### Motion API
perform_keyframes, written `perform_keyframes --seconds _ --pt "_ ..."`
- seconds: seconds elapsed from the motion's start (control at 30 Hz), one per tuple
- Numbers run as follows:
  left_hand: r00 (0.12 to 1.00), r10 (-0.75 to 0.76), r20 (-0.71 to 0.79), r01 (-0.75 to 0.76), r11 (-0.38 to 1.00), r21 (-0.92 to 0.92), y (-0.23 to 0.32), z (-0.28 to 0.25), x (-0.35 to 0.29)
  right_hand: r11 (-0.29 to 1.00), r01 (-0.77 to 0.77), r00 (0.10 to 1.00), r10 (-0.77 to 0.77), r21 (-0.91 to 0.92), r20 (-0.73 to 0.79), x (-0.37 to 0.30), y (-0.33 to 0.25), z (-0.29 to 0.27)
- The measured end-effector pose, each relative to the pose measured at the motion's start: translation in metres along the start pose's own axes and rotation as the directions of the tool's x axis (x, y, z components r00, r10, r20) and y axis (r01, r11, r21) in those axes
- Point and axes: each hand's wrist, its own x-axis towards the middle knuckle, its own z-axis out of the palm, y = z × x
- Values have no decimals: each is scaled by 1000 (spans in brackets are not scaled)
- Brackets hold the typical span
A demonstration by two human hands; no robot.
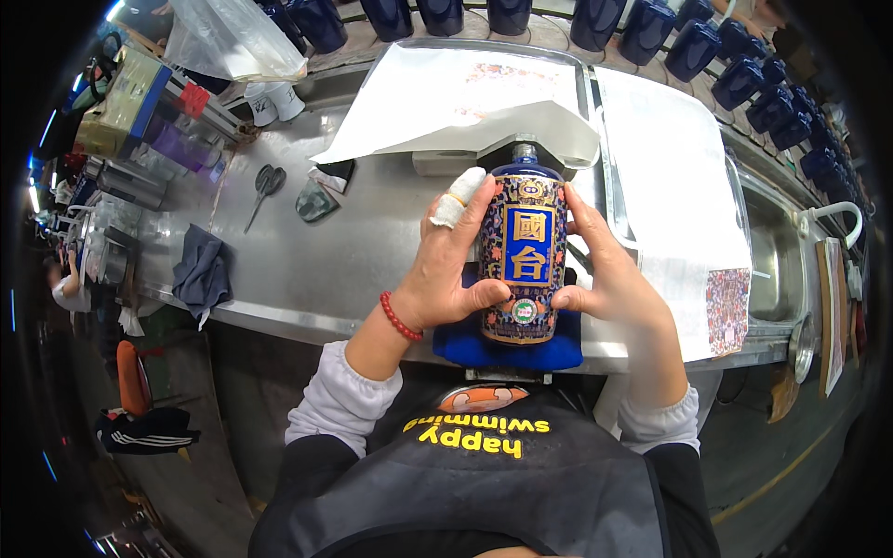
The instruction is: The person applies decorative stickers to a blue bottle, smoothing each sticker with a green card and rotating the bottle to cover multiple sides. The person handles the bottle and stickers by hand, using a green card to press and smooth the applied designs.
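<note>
Between my two hands stands a dark blue bottle [524, 251] with a gold-edged, flower-patterned wrap and a round green and white mark near its base. My left hand [456, 251] closes on its left side; a white wrapping covers one finger, and a red bead bracelet circles the wrist. Against the right side press the fingers and thumb of my right hand [609, 265]. The bottle's narrow neck points away from me, uncapped as far as I can see. Beneath its lower end lies a blue cloth pad [456, 346] at the bench's front edge.
White sheets with printed patterns [660, 167] lie behind and right of the bottle. Scissors [267, 191] and a dark cloth [201, 270] rest on the metal bench [288, 265] at left. A sink [774, 246] is at right. Several dark blue bottles [595, 23] line the back.
</note>
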Motion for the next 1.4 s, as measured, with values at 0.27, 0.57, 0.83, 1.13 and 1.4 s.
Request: perform_keyframes --seconds 0.27,0.57,0.83,1.13,1.4 --pt "994 91 66 -92 995 24 -12 -5 -12 970 49 999 -45 -237 24 -15 12 -1" --pt "978 140 158 -143 990 14 -20 -6 -11 974 142 990 -142 -178 13 -14 20 5" --pt "974 151 170 -167 982 84 -20 -10 -9 967 148 989 -146 -207 28 -14 21 5" --pt "977 133 169 -157 978 139 -16 -11 -9 976 127 990 -115 -177 77 -12 18 0" --pt "978 15 206 -37 994 104 -6 -16 -10 967 75 995 -55 -244 88 -11 3 -5"
